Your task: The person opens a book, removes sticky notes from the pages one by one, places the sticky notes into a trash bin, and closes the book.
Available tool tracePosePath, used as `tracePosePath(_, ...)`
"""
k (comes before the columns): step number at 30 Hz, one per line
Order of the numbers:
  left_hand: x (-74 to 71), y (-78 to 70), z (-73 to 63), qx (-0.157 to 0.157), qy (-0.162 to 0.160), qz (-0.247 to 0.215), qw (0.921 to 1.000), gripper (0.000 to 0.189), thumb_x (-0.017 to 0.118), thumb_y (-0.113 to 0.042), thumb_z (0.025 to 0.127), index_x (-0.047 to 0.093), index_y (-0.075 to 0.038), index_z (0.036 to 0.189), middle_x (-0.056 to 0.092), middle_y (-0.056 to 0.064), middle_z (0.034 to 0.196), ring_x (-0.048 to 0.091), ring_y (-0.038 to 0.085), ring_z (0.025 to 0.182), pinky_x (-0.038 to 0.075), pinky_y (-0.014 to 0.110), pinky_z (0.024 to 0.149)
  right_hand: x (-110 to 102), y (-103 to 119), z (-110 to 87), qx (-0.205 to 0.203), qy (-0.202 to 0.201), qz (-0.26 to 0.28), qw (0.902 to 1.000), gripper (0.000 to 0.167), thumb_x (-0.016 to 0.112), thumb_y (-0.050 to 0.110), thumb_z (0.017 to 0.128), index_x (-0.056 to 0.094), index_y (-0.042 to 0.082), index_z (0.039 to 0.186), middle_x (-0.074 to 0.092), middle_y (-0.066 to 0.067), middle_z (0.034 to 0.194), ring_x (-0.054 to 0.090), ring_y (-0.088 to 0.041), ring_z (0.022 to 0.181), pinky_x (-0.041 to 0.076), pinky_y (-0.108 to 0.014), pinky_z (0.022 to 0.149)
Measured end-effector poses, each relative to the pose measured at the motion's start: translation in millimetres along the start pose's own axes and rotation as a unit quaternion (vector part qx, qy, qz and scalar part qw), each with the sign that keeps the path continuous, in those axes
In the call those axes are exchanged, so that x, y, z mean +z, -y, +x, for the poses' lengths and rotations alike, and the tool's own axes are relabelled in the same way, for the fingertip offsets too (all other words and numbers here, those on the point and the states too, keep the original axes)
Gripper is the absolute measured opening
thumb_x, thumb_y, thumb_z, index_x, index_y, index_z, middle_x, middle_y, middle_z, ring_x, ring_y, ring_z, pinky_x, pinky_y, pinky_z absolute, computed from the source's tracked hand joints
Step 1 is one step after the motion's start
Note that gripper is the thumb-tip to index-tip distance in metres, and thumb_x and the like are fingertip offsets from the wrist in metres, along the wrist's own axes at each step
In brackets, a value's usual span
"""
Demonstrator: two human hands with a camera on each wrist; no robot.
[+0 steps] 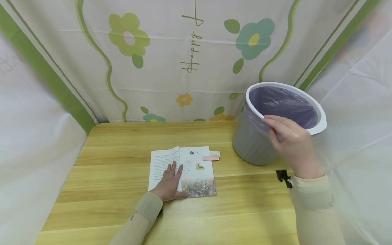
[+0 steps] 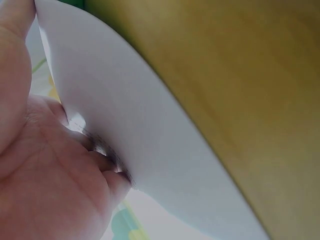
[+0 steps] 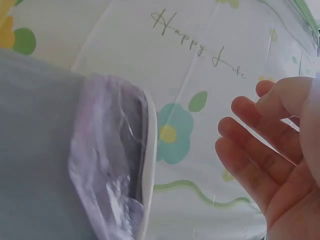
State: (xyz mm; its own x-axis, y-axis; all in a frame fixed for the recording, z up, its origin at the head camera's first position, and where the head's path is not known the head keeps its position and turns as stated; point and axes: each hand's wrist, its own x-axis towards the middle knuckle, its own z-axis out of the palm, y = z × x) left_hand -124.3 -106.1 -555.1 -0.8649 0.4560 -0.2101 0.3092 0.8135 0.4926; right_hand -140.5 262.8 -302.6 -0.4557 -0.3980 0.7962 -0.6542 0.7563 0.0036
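Note:
An open book (image 1: pixel 190 166) lies on the wooden table, with printed text on its left page and small pictures on its right page. My left hand (image 1: pixel 168 182) rests on it near the middle fold, fingers spread. In the left wrist view that palm (image 2: pixel 55 170) is against a curved white page (image 2: pixel 135 110). My right hand (image 1: pixel 291 143) is raised in front of the grey trash bin (image 1: pixel 251 144), near its white rim. The right wrist view shows this hand (image 3: pixel 280 150) apart from the bin, fingers loosely bent, thumb near the index finger, nothing visible in it.
A purple bag (image 1: pixel 281 102) lines the bin, which stands at the table's back right. Pink (image 1: pixel 211 158) and green (image 1: pixel 216 153) sticky tabs jut from the book's right edge. Flowered white curtains (image 1: pixel 165 78) hang behind the wooden table (image 1: pixel 107 177) and along both sides.

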Motion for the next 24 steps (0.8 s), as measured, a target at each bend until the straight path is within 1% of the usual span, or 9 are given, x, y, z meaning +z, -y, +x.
tracePosePath(5,-2.1,-2.2,-0.7,-0.001,0.003,-0.002,1.0000,0.116,0.073,-0.061,0.081,0.008,-0.005,0.159,-0.011,0.027,0.160,-0.007,0.045,0.147,0.010,0.058,0.116,10,9,-11.4,-0.005,0.001,0.008,1.0000,0.030,0.052,0.001,0.089,0.073,-0.001,0.110,0.073,-0.011,0.109,0.070,-0.031,0.096,0.045,-0.024,0.095)
tracePosePath(11,-0.9,-0.7,-0.2,-0.004,0.005,0.005,1.0000,0.117,0.071,-0.063,0.080,0.006,-0.007,0.160,-0.013,0.025,0.161,-0.009,0.043,0.147,0.009,0.057,0.117,27,16,-28.2,-0.002,0.011,0.029,0.9995,0.031,0.056,-0.005,0.083,0.073,0.000,0.109,0.072,-0.011,0.110,0.069,-0.031,0.097,0.053,-0.039,0.083)
tracePosePath(13,-0.6,-0.3,0.1,-0.003,0.004,0.004,1.0000,0.117,0.071,-0.063,0.080,0.007,-0.007,0.160,-0.013,0.025,0.161,-0.009,0.043,0.147,0.009,0.057,0.117,32,19,-33.3,-0.001,0.019,0.033,0.9993,0.031,0.057,-0.006,0.083,0.073,-0.001,0.109,0.072,-0.011,0.110,0.069,-0.031,0.096,0.054,-0.042,0.079)
tracePosePath(18,-0.6,-0.3,0.1,-0.002,0.004,0.001,1.0000,0.116,0.072,-0.062,0.081,0.007,-0.006,0.159,-0.013,0.026,0.160,-0.009,0.044,0.147,0.009,0.058,0.117,43,23,-44.8,0.013,0.048,0.038,0.9980,0.029,0.056,-0.003,0.086,0.073,0.000,0.110,0.072,-0.011,0.111,0.069,-0.030,0.095,0.056,-0.042,0.076)
tracePosePath(21,-1.3,-1.0,-0.4,0.000,0.002,-0.002,1.0000,0.116,0.073,-0.060,0.081,0.008,-0.005,0.159,-0.011,0.027,0.160,-0.007,0.045,0.147,0.010,0.058,0.116,49,26,-50.7,0.016,0.069,0.042,0.9966,0.028,0.056,-0.001,0.088,0.072,0.001,0.111,0.072,-0.011,0.111,0.069,-0.030,0.095,0.057,-0.042,0.076)
tracePosePath(24,-1.8,-1.7,-0.6,0.001,0.003,-0.003,1.0000,0.116,0.074,-0.060,0.081,0.008,-0.005,0.159,-0.011,0.027,0.161,-0.007,0.045,0.147,0.010,0.058,0.116,57,29,-56.2,0.013,0.077,0.048,0.9958,0.029,0.059,-0.004,0.086,0.072,-0.001,0.112,0.072,-0.012,0.111,0.069,-0.031,0.094,0.057,-0.042,0.075)
